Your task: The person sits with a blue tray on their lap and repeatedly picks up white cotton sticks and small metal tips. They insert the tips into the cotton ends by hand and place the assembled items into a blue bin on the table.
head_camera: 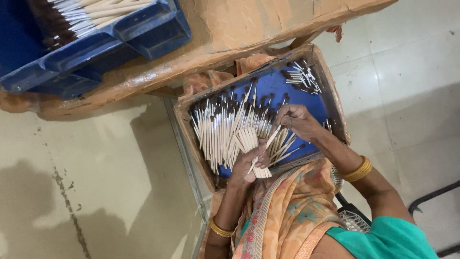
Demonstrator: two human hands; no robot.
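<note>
- A bundle of pale sticks sits in the left hand, over the near part of a shallow tray with a blue floor and worn brown rim.
- The tray rests tilted on the person's lap, on orange patterned cloth; its far edge lies against a brown paper-covered worktop.
- A big heap of dark-tipped sticks covers the tray's left half, tips pointing away; a small separate cluster lies in the far right corner.
- On the worktop stands a blue plastic crate holding more such sticks.
- Below lies a pale tiled floor, stained, with a dark crack line.
- The left hand comes up from below, wrist with a gold bangle; its fingers are curled around the bundle, thumb pressed on it.
- The right hand reaches in from the right, palm down, gold bangles on the forearm; its fingers are drawn together, pinching loose sticks in the heap, just beside the bundle.
</note>
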